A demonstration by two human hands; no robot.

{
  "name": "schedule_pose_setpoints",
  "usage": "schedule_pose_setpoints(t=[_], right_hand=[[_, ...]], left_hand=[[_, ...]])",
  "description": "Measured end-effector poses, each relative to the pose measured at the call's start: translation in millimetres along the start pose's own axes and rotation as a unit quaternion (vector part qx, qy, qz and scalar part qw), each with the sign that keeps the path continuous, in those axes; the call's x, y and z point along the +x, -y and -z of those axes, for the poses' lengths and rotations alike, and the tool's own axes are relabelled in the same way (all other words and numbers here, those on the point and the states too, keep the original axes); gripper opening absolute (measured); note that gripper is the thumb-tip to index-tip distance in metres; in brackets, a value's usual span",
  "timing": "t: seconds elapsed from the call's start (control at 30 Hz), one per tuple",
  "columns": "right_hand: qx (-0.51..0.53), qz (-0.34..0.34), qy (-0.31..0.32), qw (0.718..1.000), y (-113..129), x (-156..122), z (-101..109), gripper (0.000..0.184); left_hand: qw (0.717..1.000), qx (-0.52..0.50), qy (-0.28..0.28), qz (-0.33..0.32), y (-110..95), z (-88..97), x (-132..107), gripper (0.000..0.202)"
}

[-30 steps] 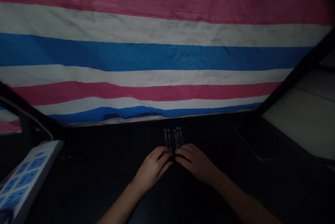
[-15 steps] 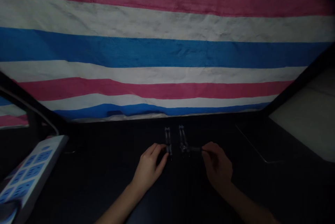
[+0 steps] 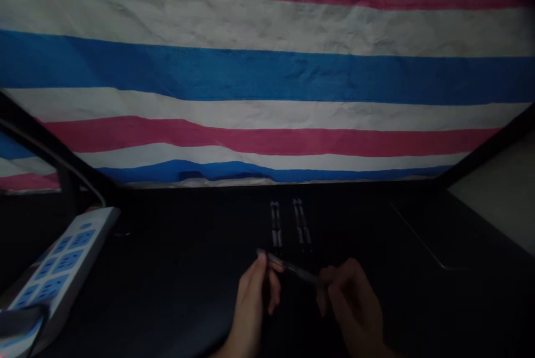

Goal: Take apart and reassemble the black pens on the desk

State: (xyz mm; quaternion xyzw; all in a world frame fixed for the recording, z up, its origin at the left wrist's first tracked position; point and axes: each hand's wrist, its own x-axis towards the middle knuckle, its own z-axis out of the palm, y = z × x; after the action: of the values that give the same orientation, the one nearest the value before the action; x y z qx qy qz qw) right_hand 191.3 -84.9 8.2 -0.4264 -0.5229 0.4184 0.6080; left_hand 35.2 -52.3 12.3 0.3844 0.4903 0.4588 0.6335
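Observation:
A slim dark pen (image 3: 298,271) is stretched between my two hands above the black tabletop, tilted so its left end is higher in the picture. My left hand (image 3: 253,296) pinches its left end between thumb and fingers. The fingers of my right hand (image 3: 355,302) are closed round its right end. Just beyond the hands lie two pairs of similar pens, a left pair (image 3: 276,225) and a right pair (image 3: 301,223), each side by side and pointing away from me. Dim light hides the pens' details.
A white power strip (image 3: 94,230) with blue socket faces slants along the left side, a plug (image 3: 23,322) in its near end. A striped sheet (image 3: 267,76) hangs behind the table. At the right lies a dark flat thing with a pale edge (image 3: 422,241).
My right hand has drawn the pen nearer to me, away from the right pair. My left hand has left the left pair and taken the pen's other end. The view has shifted slightly.

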Motion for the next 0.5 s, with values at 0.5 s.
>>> schedule_pose_setpoints(t=[0.5], right_hand=[[-0.120, -0.271, 0.199, 0.934, 2.9, 4.4, -7.9, 0.050]], left_hand=[[0.990, -0.026, -0.114, -0.073, -6.1, -1.8, -0.9, 0.052]])
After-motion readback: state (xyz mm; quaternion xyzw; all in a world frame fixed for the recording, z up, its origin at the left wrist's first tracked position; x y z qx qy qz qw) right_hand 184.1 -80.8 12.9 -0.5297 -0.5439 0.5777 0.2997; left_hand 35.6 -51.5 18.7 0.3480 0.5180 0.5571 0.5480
